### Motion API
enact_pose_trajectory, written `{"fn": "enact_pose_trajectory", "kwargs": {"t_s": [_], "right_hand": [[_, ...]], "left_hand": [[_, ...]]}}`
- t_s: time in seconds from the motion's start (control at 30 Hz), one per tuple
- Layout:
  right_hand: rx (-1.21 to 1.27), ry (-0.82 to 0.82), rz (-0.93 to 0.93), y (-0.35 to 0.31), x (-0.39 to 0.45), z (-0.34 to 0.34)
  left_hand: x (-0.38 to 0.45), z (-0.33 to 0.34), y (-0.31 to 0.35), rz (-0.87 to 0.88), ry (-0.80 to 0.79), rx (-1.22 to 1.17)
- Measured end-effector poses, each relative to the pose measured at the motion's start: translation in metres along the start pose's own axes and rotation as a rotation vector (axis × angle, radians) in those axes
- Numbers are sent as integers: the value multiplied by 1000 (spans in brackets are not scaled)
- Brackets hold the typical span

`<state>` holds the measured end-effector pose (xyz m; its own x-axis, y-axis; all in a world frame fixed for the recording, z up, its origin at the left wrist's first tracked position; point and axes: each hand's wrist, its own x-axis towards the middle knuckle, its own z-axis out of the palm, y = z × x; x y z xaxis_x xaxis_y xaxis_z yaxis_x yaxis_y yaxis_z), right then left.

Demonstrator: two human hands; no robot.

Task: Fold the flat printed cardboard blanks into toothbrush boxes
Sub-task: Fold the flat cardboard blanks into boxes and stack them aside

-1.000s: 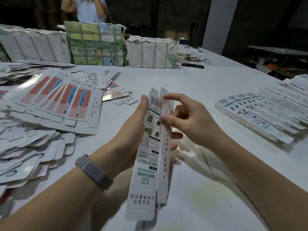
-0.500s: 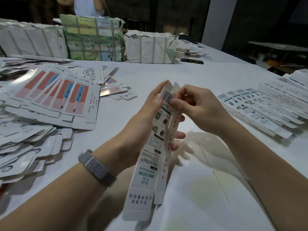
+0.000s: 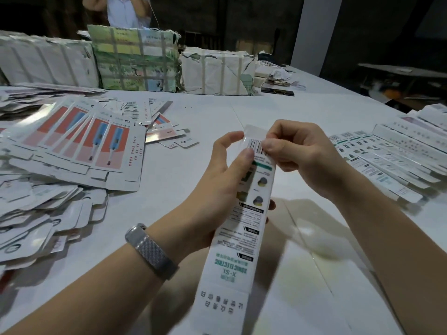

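A long white toothbrush box with green and black print stands tilted above the table in front of me. My left hand grips its upper half, thumb on the printed face by the barcode. At the box's top end my right hand pinches the end flap, its fingers curled over it. A spread of flat blanks with red and blue toothbrush print lies to the left. Folded boxes lie in rows on the right.
Small die-cut cards are heaped at the near left. Strapped paper bundles line the table's far edge, and a person stands behind them. A dark phone lies beyond the bundles. White table shows between the piles.
The side panel that stood apart has closed against the box. My right hand has moved up to the top end and now pinches the flap there; the box has turned its printed face toward me.
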<state>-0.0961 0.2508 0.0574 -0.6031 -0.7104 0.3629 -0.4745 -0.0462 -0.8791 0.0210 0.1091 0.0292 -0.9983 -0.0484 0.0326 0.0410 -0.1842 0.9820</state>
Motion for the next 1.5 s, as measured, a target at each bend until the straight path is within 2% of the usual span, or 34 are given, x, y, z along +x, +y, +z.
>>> {"fn": "enact_pose_trajectory", "kwargs": {"t_s": [0.37,0.53,0.8,1.0,1.23,1.5], "right_hand": [[40,165,-120,15,1,24],[163,228,-17,22,3,38],[99,173,28,22,1,41],[122,236,62,22,2,39],[289,212,-36,23,1,38],[296,240,35,15,1,34]], "left_hand": [[4,-1,-13,150,94,-46],[6,-5,-13,207,161,-112],[7,-4,-15,215,150,-106],[8,-4,-17,173,137,-106],[6,-2,-17,136,114,-156],[6,-2,-19,169,98,-111]]}}
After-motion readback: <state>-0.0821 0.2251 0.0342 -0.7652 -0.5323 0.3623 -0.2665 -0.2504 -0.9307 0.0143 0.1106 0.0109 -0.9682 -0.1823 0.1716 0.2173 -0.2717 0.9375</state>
